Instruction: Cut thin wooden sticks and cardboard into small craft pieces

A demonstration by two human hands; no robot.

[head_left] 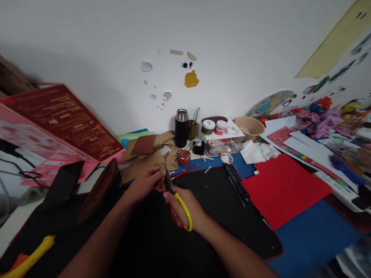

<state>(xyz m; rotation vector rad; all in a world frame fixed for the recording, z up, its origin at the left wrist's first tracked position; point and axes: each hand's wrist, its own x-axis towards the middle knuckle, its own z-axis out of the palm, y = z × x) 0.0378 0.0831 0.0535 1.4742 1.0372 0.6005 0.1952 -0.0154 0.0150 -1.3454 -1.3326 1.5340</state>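
Note:
My right hand (185,206) is closed around a pair of scissors (188,216) with one yellow and one red handle. Their metal blades point up and away, beside the fingers of my left hand (150,181). That hand is pinched closed near the blade tips; whatever is between its fingers is too small or hidden to make out. Both hands are above a black mat (162,243). Just beyond my left hand lie cut pieces of brown cardboard (142,166).
A black thermos (181,129), a jar of brown paint (184,158) and a beige bowl (249,127) stand along the wall. A red sheet (290,189) and a black box cutter (236,181) lie to the right. On the left are a black phone-like slab (63,183) and a yellow handle (34,256).

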